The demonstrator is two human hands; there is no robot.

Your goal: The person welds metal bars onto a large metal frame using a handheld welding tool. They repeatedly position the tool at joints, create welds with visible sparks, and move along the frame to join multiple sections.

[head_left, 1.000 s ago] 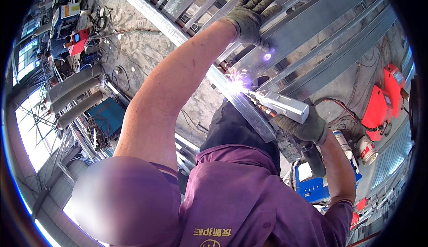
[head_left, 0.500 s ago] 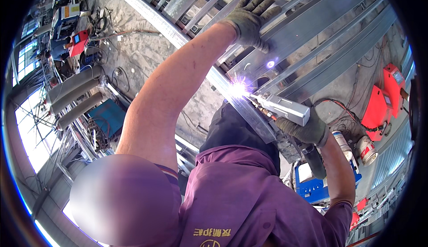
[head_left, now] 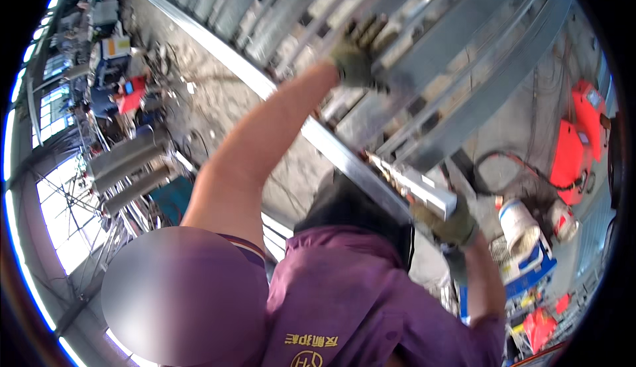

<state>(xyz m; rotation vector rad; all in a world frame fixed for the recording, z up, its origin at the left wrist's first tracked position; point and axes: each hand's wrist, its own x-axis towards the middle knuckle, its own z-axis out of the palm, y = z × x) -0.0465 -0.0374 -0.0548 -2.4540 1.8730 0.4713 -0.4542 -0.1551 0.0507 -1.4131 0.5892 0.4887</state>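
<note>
A short steel tube (head_left: 414,185) lies across the long rail (head_left: 318,135) of a steel frame (head_left: 457,69), near the picture's centre. The right hand (head_left: 450,224), gloved, has its grip closed around the tube's near end, just below the rail. The left hand (head_left: 358,52), also gloved, rests on the frame bars higher up with fingers curled over a bar, arm stretched out bare. To the right, on the floor (head_left: 218,95), stand a white bucket (head_left: 520,224) and a red machine (head_left: 580,142) with a black cable (head_left: 510,165). Grey pipes (head_left: 126,168) lie at left.
</note>
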